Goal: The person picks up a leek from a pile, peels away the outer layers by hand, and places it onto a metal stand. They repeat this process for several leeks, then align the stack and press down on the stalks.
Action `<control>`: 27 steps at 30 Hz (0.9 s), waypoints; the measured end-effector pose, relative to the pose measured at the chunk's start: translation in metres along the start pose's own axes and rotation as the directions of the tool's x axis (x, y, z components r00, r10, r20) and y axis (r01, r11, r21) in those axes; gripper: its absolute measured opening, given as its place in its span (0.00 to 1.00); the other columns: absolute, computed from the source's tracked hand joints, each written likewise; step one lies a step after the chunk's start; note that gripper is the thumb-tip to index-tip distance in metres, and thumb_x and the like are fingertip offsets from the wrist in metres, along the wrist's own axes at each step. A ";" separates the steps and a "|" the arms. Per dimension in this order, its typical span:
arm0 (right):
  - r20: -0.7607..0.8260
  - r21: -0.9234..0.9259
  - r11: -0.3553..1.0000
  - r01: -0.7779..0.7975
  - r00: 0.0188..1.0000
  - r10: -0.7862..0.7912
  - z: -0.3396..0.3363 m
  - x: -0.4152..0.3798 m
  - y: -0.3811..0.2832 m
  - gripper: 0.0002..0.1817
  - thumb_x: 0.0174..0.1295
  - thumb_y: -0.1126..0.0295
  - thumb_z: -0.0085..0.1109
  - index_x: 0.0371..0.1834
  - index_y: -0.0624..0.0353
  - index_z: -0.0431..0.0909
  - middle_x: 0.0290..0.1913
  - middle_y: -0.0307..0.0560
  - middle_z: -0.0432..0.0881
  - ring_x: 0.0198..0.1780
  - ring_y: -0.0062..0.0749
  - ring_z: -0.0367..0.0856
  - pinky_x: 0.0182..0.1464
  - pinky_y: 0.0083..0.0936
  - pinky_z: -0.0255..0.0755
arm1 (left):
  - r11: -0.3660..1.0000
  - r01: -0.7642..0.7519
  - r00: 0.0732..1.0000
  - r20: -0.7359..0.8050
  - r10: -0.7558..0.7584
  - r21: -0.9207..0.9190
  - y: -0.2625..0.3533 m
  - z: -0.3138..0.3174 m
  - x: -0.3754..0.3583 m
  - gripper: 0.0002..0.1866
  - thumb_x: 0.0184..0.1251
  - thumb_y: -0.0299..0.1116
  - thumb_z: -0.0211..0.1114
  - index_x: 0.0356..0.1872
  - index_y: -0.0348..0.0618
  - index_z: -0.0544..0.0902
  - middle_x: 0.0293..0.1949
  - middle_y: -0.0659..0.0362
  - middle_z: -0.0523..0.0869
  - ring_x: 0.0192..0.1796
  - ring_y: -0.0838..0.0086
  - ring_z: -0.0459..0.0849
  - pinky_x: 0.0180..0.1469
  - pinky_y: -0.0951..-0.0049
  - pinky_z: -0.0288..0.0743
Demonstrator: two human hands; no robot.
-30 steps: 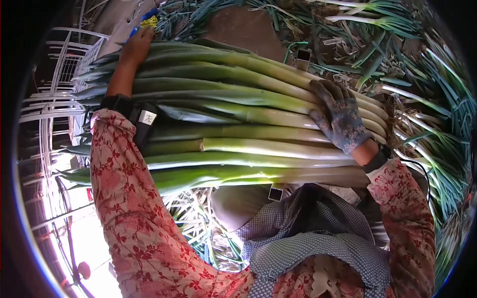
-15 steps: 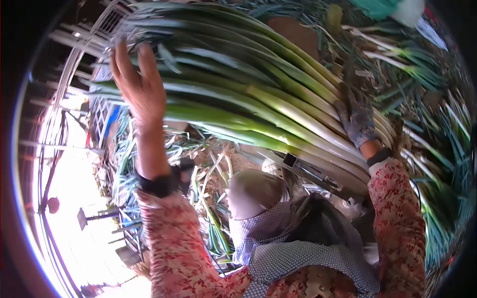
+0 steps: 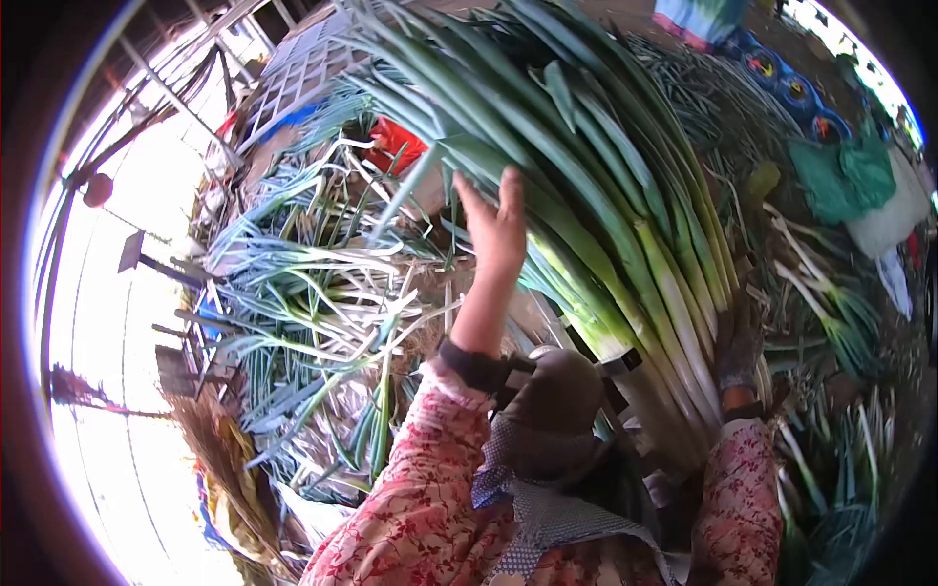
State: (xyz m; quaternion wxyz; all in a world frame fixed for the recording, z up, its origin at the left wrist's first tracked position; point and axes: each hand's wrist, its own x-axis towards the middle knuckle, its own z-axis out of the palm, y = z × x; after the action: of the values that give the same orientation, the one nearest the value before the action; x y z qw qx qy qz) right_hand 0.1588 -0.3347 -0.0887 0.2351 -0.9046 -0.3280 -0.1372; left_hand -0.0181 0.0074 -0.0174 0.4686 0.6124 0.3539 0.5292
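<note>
Leek trimmings (image 3: 313, 283) littering floor. Bundle (image 3: 596, 195) now swinging upright; left hand (image 3: 496, 230) open against it, gloved right hand (image 3: 740, 354) gripping stalks.

The leek stalks (image 3: 625, 244) looked smooth and waxy, slightly glossy where sunlit. The right hand (image 3: 740, 352) wore a knitted cloth glove (matt, grimy); the left hand (image 3: 496, 230) was bare. The sleeves (image 3: 410, 498) were printed cotton cloth.

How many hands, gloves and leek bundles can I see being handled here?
Bare left hand: 1
Gloved right hand: 1
Leek bundle held between them: 1
Total: 3
</note>
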 end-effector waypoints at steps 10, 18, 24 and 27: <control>-0.007 0.026 0.999 0.034 0.999 -0.034 -0.004 -0.002 -0.003 0.27 0.69 0.54 0.42 0.65 0.61 0.65 0.61 0.65 0.69 0.64 0.59 0.64 0.66 0.45 0.57 | 0.802 -0.359 0.933 0.217 0.288 0.478 -0.043 -0.004 0.093 0.29 0.62 0.41 0.61 0.57 0.31 0.64 0.53 0.37 0.70 0.57 0.44 0.69 0.61 0.54 0.64; 0.021 -0.048 0.999 0.009 1.000 -0.008 0.003 -0.001 0.004 0.26 0.69 0.58 0.44 0.66 0.61 0.64 0.64 0.65 0.65 0.68 0.57 0.60 0.68 0.43 0.56 | 0.777 -0.514 0.857 0.251 0.450 0.363 -0.054 0.013 0.111 0.23 0.62 0.39 0.57 0.50 0.31 0.65 0.50 0.37 0.69 0.55 0.43 0.68 0.60 0.54 0.63; 0.056 0.023 1.000 0.006 0.998 -0.007 0.009 -0.003 0.009 0.26 0.69 0.58 0.44 0.68 0.58 0.62 0.67 0.60 0.64 0.68 0.55 0.61 0.69 0.41 0.55 | 0.886 -0.449 0.847 0.369 0.382 0.113 -0.022 0.048 0.123 0.21 0.61 0.35 0.55 0.50 0.31 0.65 0.51 0.35 0.70 0.57 0.42 0.69 0.61 0.56 0.64; 0.051 0.026 0.999 -0.027 0.998 0.026 0.005 0.001 0.004 0.27 0.70 0.58 0.44 0.69 0.58 0.61 0.68 0.58 0.64 0.68 0.53 0.61 0.68 0.41 0.55 | 0.656 -0.694 0.633 0.686 0.358 0.298 -0.093 0.049 0.179 0.25 0.63 0.35 0.57 0.58 0.34 0.65 0.58 0.40 0.71 0.61 0.51 0.70 0.63 0.61 0.64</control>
State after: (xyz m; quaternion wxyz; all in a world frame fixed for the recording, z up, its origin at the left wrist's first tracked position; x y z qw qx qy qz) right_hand 0.1622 -0.3340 -0.0943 0.2407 -0.9088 -0.3237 -0.1068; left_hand 0.0694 0.1932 -0.0484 0.1751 0.9243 0.1246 0.3155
